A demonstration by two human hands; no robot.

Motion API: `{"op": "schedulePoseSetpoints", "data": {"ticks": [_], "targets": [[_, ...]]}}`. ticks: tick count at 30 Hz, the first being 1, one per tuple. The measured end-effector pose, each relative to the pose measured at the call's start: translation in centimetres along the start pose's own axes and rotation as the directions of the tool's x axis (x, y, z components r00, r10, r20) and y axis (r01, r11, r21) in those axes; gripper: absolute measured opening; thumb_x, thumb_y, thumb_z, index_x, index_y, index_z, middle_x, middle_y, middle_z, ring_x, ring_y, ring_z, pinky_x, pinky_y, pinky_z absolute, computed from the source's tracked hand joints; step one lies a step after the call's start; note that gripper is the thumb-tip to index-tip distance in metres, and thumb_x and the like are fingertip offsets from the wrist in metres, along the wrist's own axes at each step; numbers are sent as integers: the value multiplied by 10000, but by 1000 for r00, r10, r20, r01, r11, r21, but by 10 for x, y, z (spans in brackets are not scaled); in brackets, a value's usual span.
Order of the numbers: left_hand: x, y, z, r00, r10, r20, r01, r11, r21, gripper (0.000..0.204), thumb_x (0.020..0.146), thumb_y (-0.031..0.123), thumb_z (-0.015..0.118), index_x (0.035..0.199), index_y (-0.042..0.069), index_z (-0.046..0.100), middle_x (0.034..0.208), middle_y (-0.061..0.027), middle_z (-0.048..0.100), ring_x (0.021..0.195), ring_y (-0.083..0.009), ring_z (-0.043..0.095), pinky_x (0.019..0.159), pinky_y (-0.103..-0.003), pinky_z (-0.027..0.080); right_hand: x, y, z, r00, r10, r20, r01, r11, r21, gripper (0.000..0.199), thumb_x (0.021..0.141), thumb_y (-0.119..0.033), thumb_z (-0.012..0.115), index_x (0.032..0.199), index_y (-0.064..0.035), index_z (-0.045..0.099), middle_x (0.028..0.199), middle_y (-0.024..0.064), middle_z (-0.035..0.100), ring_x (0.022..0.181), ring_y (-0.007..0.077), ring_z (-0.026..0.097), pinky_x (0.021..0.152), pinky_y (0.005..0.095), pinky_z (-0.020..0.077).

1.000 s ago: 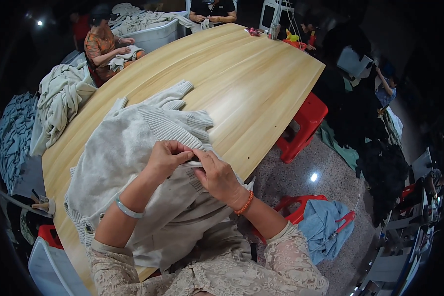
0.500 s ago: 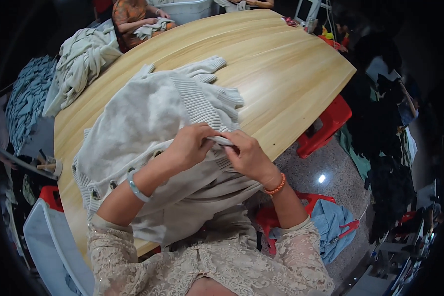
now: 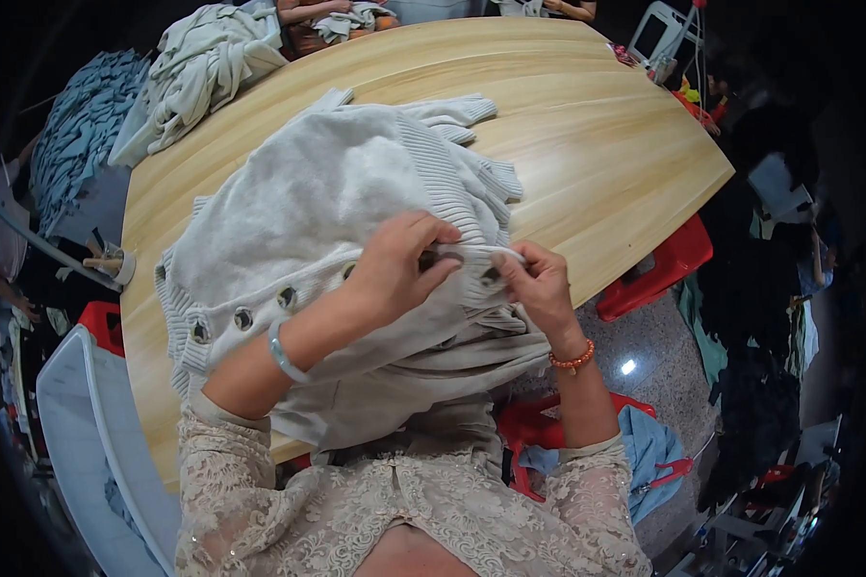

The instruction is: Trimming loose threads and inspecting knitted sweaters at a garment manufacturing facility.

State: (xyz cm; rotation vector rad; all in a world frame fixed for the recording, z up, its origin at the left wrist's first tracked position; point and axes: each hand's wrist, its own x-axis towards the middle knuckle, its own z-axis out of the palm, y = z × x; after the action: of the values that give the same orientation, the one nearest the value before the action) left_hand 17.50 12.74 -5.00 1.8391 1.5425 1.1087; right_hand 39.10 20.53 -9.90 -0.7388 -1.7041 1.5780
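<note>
A pale grey knit cardigan (image 3: 298, 183) with ribbed trim lies spread across the table in front of me, its lower part hanging toward my lap. Several dark buttons (image 3: 286, 298) run along its front band. My left hand (image 3: 404, 264) rests on the band with thumb and fingers apart, a dark button close to them. At the band's right end, my right hand (image 3: 541, 288) pinches the edge of the cardigan between thumb and fingers. Another dark spot, probably a button, shows beside my right thumb. The cloth under my left palm is hidden.
The wooden table (image 3: 625, 125) stretches away to the far right. Pale garments (image 3: 212, 58) fill a bin at the far left, near a blue-grey heap (image 3: 87, 125). A white bin (image 3: 77, 423) stands at left. Red stools (image 3: 659, 269) are at right. Other people sit beyond the table.
My hands have moved apart: the right has slid to the right along the band, and the left has loosened its fingers. The band now lies flatter, with more buttons showing. The whole view has shifted.
</note>
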Motion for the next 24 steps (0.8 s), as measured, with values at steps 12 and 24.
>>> {"op": "schedulePoseSetpoints", "data": {"ticks": [12,24], "targets": [[-187,-34,-104,926,-16,-377,275,715,643,537,728,72,775,1238,79,606,1299,-139,564,1239,-332,492,1049,-436,350,14,-23,56,897,-441,34,355,674,-648,175,808,-126,752,936,-62,652,866,80,608,764,254,601,703,353,488],[-211,-59,-147,822,-57,-567,405,759,510,412,733,-42,695,1127,38,604,1029,-136,571,1027,-345,546,910,-420,453,19,-41,88,920,-382,88,339,663,-667,131,834,-38,703,959,-47,664,888,90,633,689,214,626,624,320,522]]}}
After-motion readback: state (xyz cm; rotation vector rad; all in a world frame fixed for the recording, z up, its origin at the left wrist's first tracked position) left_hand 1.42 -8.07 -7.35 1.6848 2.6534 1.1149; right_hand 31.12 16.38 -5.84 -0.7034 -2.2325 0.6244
